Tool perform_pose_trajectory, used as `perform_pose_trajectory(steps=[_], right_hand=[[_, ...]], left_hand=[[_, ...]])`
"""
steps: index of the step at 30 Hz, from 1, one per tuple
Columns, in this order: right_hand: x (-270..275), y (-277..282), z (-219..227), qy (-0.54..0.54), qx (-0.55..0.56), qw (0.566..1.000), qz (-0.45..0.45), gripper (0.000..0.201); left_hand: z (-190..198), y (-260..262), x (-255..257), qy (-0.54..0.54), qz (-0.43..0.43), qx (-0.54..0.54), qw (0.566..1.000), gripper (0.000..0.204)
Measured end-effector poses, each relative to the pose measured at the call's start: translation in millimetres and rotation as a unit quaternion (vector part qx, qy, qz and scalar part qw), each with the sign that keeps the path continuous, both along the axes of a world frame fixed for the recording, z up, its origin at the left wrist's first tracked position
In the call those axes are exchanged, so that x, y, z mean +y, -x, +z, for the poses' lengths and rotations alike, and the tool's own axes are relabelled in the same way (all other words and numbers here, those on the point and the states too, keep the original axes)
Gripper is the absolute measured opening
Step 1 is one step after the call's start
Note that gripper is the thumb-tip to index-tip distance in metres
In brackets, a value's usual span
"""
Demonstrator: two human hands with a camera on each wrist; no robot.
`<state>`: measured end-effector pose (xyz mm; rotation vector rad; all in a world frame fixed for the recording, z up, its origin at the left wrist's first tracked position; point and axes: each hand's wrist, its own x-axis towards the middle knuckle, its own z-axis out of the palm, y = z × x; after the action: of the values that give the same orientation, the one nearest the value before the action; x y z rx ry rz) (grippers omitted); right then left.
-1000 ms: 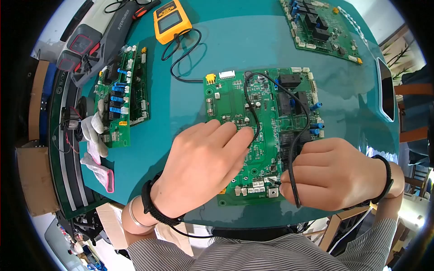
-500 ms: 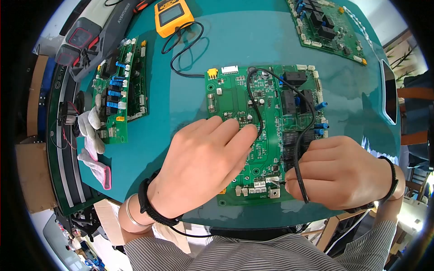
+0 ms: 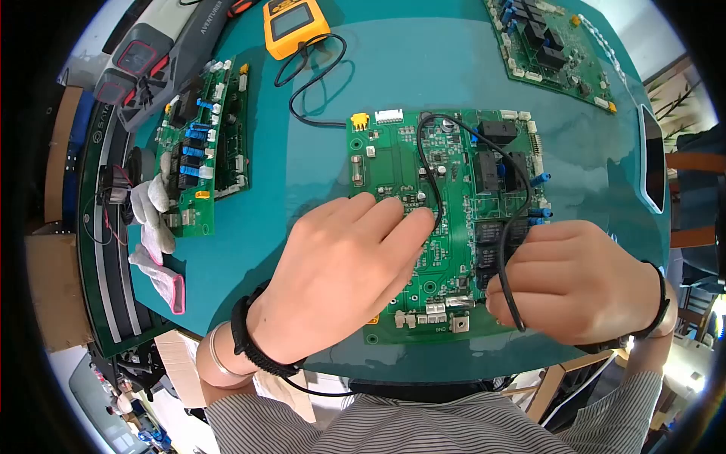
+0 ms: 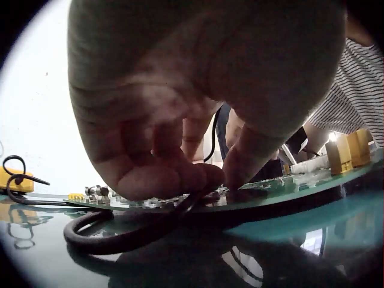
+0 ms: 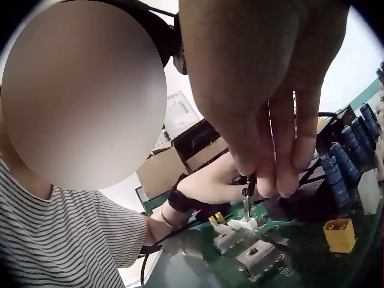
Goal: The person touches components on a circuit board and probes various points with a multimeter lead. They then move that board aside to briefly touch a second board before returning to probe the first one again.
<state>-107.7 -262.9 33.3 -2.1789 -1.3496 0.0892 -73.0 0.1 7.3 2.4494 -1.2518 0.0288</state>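
A green circuit board [image 3: 454, 197] lies in front of the person. Over its middle, the left hand [image 3: 344, 268] pinches a black cable between thumb and fingers; in the left wrist view the cable [image 4: 129, 240] loops out from under the fingertips. The right hand [image 3: 578, 284] is above the board's lower right corner. In the right wrist view this hand [image 5: 264, 120] pinches a small black-ended metal clip [image 5: 248, 201], whose tip is at a white connector [image 5: 243, 224]. A loop of black cable [image 3: 503, 257] arches between the hands over the board.
An orange handheld meter [image 3: 295, 29] with a cable stands at the back. More circuit boards are at the left [image 3: 193, 159] and back right [image 3: 552, 57]. Gloves [image 3: 155, 227] lie at the left, a phone [image 3: 651, 157] at the right edge, a grey-black tool case [image 3: 162, 68] back left.
The right hand has shifted slightly right, and the cable loop near it has moved right too. The left hand stays over the board, still pinching the cable. The whole head view has shifted slightly.
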Motion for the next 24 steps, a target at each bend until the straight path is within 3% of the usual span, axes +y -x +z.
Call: perform_pose_trajectory(steps=[7, 9, 24], right_hand=[[-2.5, -3.5, -2.2, 0.004, 0.015, 1.000, 0.004, 0.024], [-2.0, -0.7, -2.8, -0.005, 0.029, 0.999, -0.033, 0.029], [-0.5, -0.8, -6.3, -0.003, 0.054, 0.996, -0.071, 0.019]], left_hand=[[1.0, -0.5, 0.4, 0.003, 0.000, 0.014, 1.000, 0.031], [0.8, -0.6, 0.4, 0.003, 0.001, 0.014, 1.000, 0.030], [0.5, -0.8, 1.1, 0.007, -0.009, 0.006, 1.000, 0.029]])
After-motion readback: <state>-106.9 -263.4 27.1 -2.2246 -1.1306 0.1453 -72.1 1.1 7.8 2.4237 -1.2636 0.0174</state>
